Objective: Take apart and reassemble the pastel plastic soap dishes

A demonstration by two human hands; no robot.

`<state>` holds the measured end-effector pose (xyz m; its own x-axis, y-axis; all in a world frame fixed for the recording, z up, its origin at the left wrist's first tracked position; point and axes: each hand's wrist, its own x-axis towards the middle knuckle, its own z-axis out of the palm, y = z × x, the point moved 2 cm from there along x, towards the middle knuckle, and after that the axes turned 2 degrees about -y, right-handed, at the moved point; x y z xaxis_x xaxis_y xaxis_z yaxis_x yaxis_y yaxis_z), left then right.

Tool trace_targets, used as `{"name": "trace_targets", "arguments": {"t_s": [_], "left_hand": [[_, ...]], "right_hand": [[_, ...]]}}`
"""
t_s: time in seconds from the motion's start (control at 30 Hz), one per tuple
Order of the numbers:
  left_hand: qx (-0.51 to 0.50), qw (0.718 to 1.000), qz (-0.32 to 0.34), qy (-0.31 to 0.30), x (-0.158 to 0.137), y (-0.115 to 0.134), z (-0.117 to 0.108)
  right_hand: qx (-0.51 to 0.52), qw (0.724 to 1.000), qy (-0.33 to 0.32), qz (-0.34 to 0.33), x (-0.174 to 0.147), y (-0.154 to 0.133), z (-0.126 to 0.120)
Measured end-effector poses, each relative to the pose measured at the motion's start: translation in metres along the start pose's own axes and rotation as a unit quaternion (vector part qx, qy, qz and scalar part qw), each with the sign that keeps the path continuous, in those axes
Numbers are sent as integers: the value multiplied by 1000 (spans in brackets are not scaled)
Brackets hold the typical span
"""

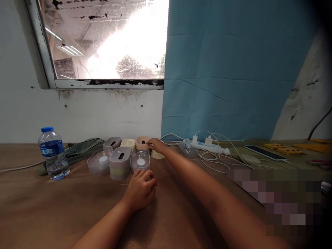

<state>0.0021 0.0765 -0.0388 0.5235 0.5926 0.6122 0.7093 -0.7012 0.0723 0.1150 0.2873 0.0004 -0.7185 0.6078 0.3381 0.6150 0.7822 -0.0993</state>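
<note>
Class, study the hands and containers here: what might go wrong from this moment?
The right hand, at the peach container, might push it into the pale yellow container beside it. The left hand sits just in front of a clear container, so a careless movement could bump it.

The view looked from the person's head, forward and down across a matte brown tabletop (77, 211) to a scuffed white wall (103, 116). It stood nearer the bare left hand (142, 188) than the right hand (157, 146), and took in a metal-framed window (111, 41) and creased blue sheet (225, 76).
</note>
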Motion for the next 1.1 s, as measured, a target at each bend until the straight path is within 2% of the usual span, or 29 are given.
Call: {"name": "trace_targets", "arguments": {"t_s": [0.23, 0.43, 0.57, 0.67, 0.77, 0.87, 0.97, 1.1], "left_hand": [[4, 1000, -2, -10, 0, 0, 0], [5, 1000, -6, -9, 0, 0, -1], [5, 1000, -4, -7, 0, 1, -1], [7, 1000, 0, -8, 0, 1, -1], [11, 1000, 1, -6, 0, 1, -2], [17, 1000, -1, -4, 0, 1, -3], [22, 1000, -2, -10, 0, 0, -2], [-2, 999, -22, -40, -1, -1, 0]], "right_hand": [[2, 1000, -2, 0, -3, -2, 4], [-37, 997, 52, 39, -8, -1, -3], [-93, 981, 101, 137, -30, 22, -17], [-142, 953, 119, 240, -61, 46, -23], [-180, 920, 115, 328, -97, 66, -17], [-198, 899, 103, 378, -125, 75, -5], [-202, 898, 92, 379, -139, 75, 3], [-200, 917, 84, 336, -148, 59, 6]]}}
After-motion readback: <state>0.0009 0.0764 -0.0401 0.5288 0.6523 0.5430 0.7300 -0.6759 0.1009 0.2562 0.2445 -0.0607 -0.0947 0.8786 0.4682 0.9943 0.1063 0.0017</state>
